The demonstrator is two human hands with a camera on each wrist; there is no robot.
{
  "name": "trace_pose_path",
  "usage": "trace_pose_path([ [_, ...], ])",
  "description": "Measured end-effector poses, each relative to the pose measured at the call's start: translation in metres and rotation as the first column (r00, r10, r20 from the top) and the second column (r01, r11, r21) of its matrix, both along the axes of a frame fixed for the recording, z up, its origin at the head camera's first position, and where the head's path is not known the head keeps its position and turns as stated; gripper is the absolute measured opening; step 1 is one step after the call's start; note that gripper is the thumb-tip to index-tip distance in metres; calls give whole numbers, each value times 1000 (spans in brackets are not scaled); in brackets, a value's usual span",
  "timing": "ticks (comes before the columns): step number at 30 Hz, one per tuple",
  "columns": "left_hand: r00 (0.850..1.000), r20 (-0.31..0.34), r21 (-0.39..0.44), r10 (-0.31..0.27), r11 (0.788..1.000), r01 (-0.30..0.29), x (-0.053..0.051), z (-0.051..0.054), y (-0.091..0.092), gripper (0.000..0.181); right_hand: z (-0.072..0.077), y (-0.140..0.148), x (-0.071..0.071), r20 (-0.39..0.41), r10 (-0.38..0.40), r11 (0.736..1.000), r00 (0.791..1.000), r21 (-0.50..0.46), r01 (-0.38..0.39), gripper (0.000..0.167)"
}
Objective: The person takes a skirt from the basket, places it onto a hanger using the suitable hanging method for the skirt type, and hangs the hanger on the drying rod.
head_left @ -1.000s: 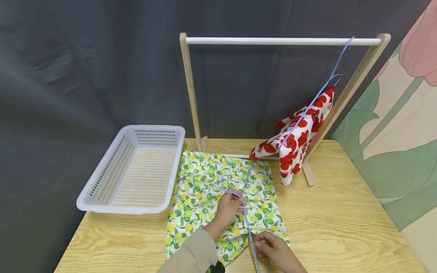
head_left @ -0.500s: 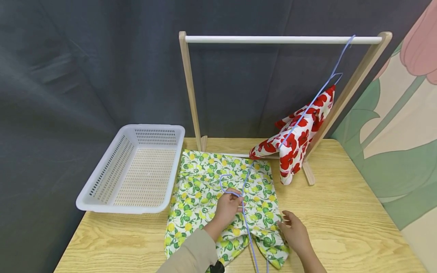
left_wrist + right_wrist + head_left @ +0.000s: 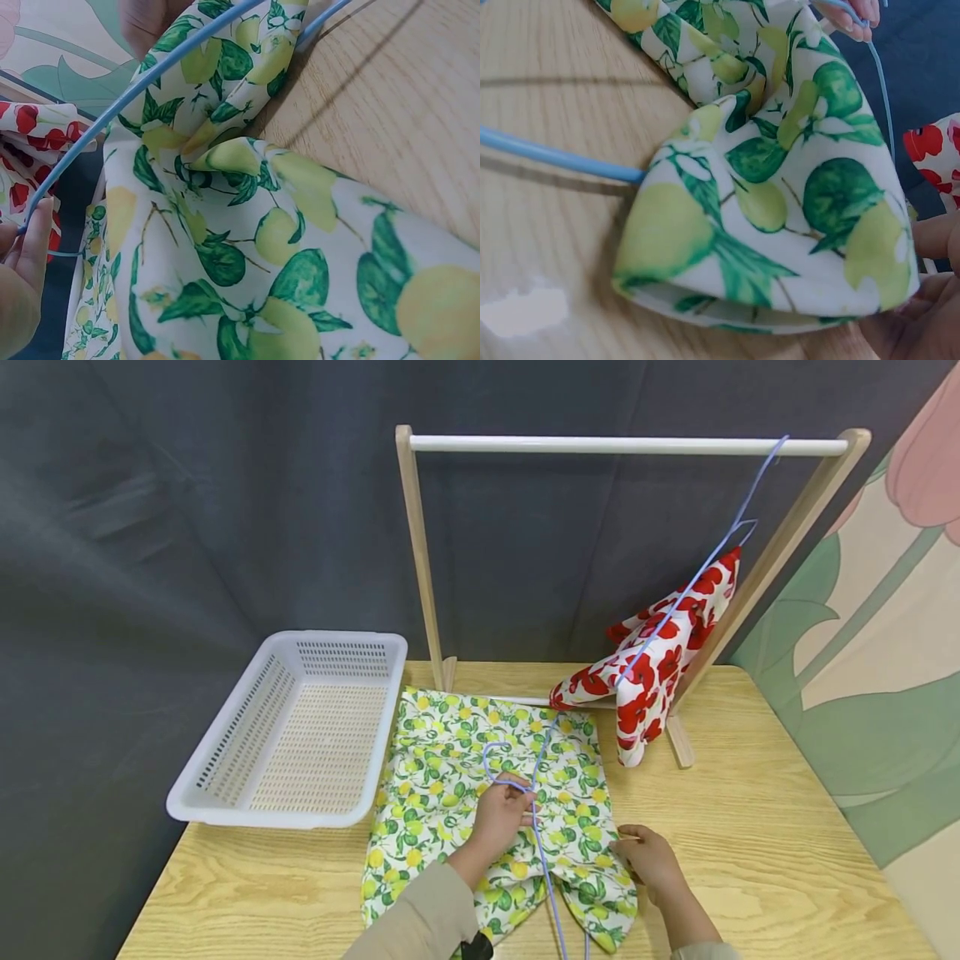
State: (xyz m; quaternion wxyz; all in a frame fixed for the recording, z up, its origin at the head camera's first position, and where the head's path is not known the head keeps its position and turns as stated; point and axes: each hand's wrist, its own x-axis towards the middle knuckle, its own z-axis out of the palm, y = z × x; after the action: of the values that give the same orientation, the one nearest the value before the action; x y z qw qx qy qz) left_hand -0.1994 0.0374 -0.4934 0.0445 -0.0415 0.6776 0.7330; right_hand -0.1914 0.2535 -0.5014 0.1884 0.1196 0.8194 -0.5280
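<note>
Lemon-print trousers (image 3: 442, 777) lie on the table, their leg ends toward me. A light blue wire hanger (image 3: 545, 868) crosses over them, hook pointing left. My left hand (image 3: 501, 814) pinches the hanger near the base of its hook. At the right edge of the trousers, my right hand (image 3: 654, 864) pinches the side of a leg. The right wrist view shows this leg opening (image 3: 757, 307) close up, fingers at its edge (image 3: 937, 236). Part of the hanger (image 3: 570, 159) disappears behind that leg.
A white perforated basket (image 3: 382, 752) stands at the left. Behind the trousers is a wooden rack with a white rail (image 3: 600, 445). A red-flowered garment (image 3: 660, 668) hangs at the rack's right on another blue hanger (image 3: 720, 547). A dark curtain (image 3: 225, 510) covers the back.
My right hand has moved from beside the hanger's lower part rightward and up to the trousers' right edge, and its fingers have closed there. The left hand keeps its place on the hanger.
</note>
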Motion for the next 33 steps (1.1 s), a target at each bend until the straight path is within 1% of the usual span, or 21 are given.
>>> trace_pose_path([
  [2,1000,-3,-2,3,1000,-3,0,1,-1,14,-1,-1,-1,-5,-13,1000,1000,-17,12,42],
  [6,1000,-14,-7,7,1000,-7,1,3,-2,13,0,-4,0,-61,-16,1000,998,-27,14,40],
  [8,1000,-18,-34,11,999,-12,1,5,-3,11,2,-5,1,-97,-21,1000,995,-18,19,40],
  [11,999,-31,-100,15,995,-18,0,7,-4,8,4,-7,2,-145,-17,1000,989,9,18,40],
  [14,999,-48,-145,22,989,-28,0,10,-6,6,7,-8,2,-172,-18,999,985,25,23,40],
  [21,998,-57,-210,40,976,-51,0,16,-11,8,13,-10,2,-189,-34,999,981,4,35,39],
  [25,997,-62,-230,49,971,-62,0,17,-12,9,15,-11,3,-187,-41,999,981,1,42,39],
  [29,996,-64,-248,63,966,-77,1,20,-13,6,15,-11,4,-183,-46,999,982,12,49,39],
  [33,996,-74,-262,57,962,-75,3,23,-14,5,16,-12,4,-187,-50,998,981,16,53,39],
])
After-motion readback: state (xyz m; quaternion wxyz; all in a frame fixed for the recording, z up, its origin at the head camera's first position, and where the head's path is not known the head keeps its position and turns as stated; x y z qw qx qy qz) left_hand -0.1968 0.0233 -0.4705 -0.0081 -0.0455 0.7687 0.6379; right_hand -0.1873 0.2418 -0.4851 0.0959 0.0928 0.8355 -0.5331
